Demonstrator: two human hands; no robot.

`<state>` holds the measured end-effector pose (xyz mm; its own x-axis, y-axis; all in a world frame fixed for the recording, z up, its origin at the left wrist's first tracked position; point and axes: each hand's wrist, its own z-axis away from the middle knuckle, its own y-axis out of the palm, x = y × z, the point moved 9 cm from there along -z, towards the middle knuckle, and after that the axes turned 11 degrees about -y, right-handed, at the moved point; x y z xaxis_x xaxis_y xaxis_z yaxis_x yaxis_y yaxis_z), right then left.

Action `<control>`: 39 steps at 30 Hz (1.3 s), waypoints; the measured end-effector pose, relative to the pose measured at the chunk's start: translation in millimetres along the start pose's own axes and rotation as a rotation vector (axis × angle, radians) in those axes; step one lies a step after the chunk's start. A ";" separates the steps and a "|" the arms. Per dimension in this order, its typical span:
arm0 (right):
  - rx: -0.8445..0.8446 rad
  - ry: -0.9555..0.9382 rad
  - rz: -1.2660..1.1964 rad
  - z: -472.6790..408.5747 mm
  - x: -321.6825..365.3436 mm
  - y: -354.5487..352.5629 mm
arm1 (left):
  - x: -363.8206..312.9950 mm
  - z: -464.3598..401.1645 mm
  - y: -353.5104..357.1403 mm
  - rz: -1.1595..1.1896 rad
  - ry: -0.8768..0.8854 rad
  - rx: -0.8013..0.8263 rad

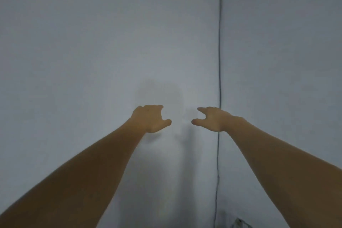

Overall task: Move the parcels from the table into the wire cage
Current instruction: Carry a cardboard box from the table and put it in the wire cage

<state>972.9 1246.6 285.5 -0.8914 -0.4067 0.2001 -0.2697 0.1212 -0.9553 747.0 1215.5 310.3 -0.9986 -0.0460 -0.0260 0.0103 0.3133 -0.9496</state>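
Note:
Both my arms stretch forward in front of a plain grey-white wall. My left hand (150, 118) is at the middle, back of the hand up, thumb out to the right, fingers bent away and holding nothing. My right hand (212, 118) is level with it, a small gap apart, thumb pointing left, fingers loosely curved, also holding nothing. No parcel, table or wire cage shows in this view.
A thin dark cable (219, 61) runs down the wall from top to bottom, just behind my right hand. A small blurred object (240, 223) shows at the bottom edge. Faint shadows of my arms fall on the wall (74, 42).

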 end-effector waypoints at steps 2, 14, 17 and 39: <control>0.038 -0.146 -0.015 -27.5 62.3 20.8 | 67.2 28.5 -7.4 -0.038 -0.157 -0.001; 0.260 -0.907 -0.109 47.3 448.0 122.7 | 324.6 372.1 -78.1 -0.267 -0.971 0.023; 0.294 -1.085 -0.134 117.0 538.1 132.3 | 351.1 482.6 -112.5 -0.312 -1.141 -0.005; 0.457 -1.888 -0.242 673.2 922.1 130.1 | 322.5 1144.0 -282.6 -0.499 -2.012 -0.055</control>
<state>361.1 277.7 199.0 0.6948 -0.7013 0.1593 0.0696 -0.1550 -0.9855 481.4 27.0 213.0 0.5228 -0.8475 -0.0922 -0.2227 -0.0314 -0.9744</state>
